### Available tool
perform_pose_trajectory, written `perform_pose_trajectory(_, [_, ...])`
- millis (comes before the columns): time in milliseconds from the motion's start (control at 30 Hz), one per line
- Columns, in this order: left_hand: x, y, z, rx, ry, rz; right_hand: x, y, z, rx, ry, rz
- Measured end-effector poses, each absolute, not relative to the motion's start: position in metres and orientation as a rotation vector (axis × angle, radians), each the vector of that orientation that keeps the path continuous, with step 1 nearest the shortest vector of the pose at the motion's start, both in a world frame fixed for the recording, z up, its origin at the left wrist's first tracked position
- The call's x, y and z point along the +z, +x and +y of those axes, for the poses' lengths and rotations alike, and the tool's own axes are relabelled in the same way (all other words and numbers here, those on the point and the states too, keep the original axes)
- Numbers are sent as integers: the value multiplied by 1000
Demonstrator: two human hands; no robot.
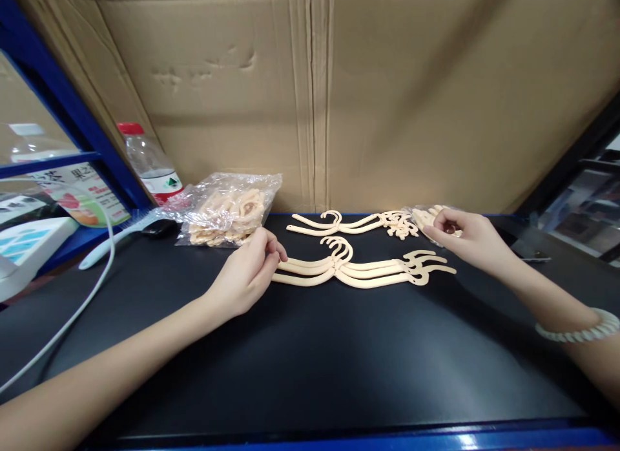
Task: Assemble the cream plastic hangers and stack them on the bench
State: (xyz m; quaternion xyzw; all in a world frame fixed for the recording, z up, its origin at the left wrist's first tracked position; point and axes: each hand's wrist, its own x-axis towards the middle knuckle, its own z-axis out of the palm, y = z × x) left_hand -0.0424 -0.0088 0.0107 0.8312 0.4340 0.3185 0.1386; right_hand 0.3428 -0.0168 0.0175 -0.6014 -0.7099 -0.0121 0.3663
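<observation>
On the black tabletop, several cream plastic hangers (372, 270) lie in a stack, hooks pointing away from me. Fork-like cream pieces (423, 267) sit at their right ends. My left hand (247, 273) is closed at the left ends of the hangers, its curled fingers covering those ends; whether it grips anything is hidden. Over a clear bag of small cream pieces (426, 213) at the right, my right hand (469, 238) has thumb and fingers pinched together. What they hold, if anything, cannot be made out. Behind the stack lie more hangers (314, 228) beside a small pile of cream pieces (401, 223).
A larger clear bag of cream pieces (227, 212) stands at the back left. Near it are a red-capped bottle (150, 163), a pale blue handled brush (116, 239) and a white cable (92, 293). Cardboard (217, 83) walls the back; a blue frame (72, 95) rises at left.
</observation>
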Motion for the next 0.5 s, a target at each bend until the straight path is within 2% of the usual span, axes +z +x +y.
perform_pose_trajectory(500, [10,-43,-2,970,2419,1284,11,349,-9,28,-1498,-1834])
